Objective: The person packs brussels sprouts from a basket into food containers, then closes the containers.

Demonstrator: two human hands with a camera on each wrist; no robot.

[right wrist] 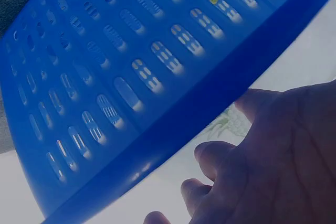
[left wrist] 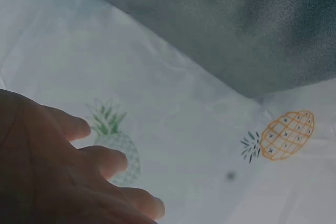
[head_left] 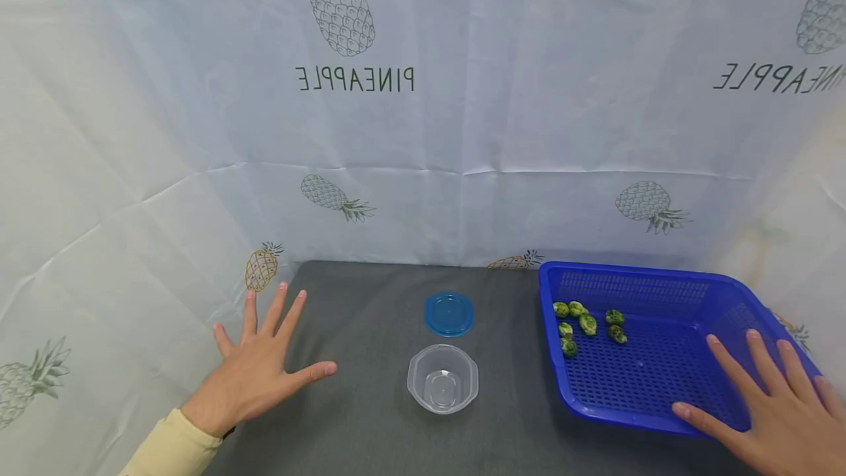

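Observation:
My left hand [head_left: 254,377] is held with fingers spread at the left edge of the grey table, nothing in it. On the right, my right hand [head_left: 783,406] hangs over the near right corner of a blue plastic basket [head_left: 628,416], fingers spread and holding nothing. Several Brussels sprouts [head_left: 587,325] lie in the left part of that basket. A clear plastic container [head_left: 443,380] stands uncovered mid-table between the hands, and its round blue lid [head_left: 449,315] lies flat just behind it. In the right wrist view, the basket's slotted side [right wrist: 115,77] fills much of the picture beside the fingers.
White cloth [head_left: 463,123] printed with pineapples hangs behind the table and along both sides. The grey table surface [head_left: 357,329] meets the cloth at its back edge. The basket's raised walls stand close to the right-hand cloth.

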